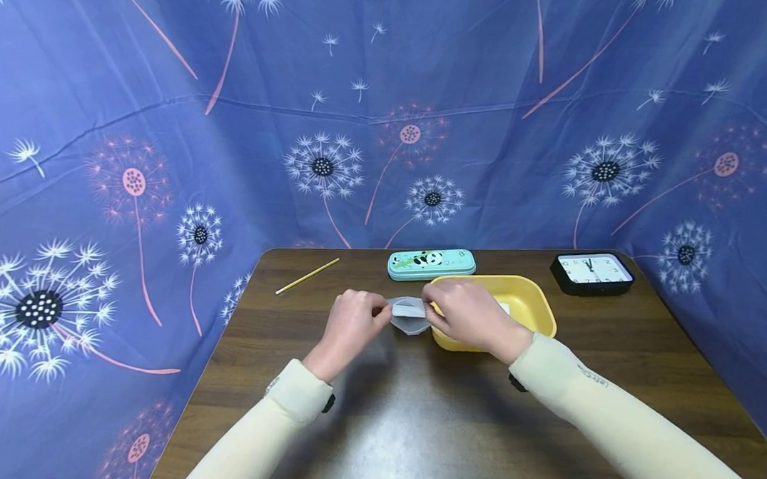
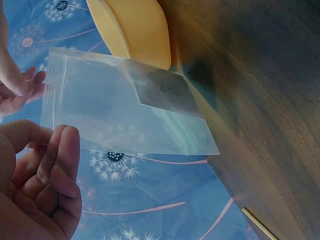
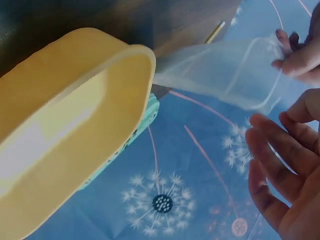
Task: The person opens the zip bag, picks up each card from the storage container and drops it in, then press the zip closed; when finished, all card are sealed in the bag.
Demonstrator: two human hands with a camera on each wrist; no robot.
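A clear zip bag (image 1: 409, 321) is held up between both hands above the table, its zip edge towards the person. My left hand (image 1: 354, 324) pinches one end of that edge. At the other end my right hand (image 1: 470, 315) pinches the bag near the yellow basin's rim. In the left wrist view, the clear bag (image 2: 100, 100) spreads out from the left hand (image 2: 45, 180), and a greyish four-sided piece (image 2: 167, 90) with a faint mark shows through its far corner. In the right wrist view, the right hand (image 3: 285, 165) partly hides its own grip.
Under the right hand stands a yellow plastic basin (image 1: 535, 303) with something white inside. Behind it lies a mint pencil case (image 1: 431, 264) with a panda. A yellow pencil (image 1: 307, 276) lies at left, a black-framed clock (image 1: 591, 271) at right. Dandelion-print cloth (image 1: 364, 88) hangs around the wooden table (image 1: 640, 393).
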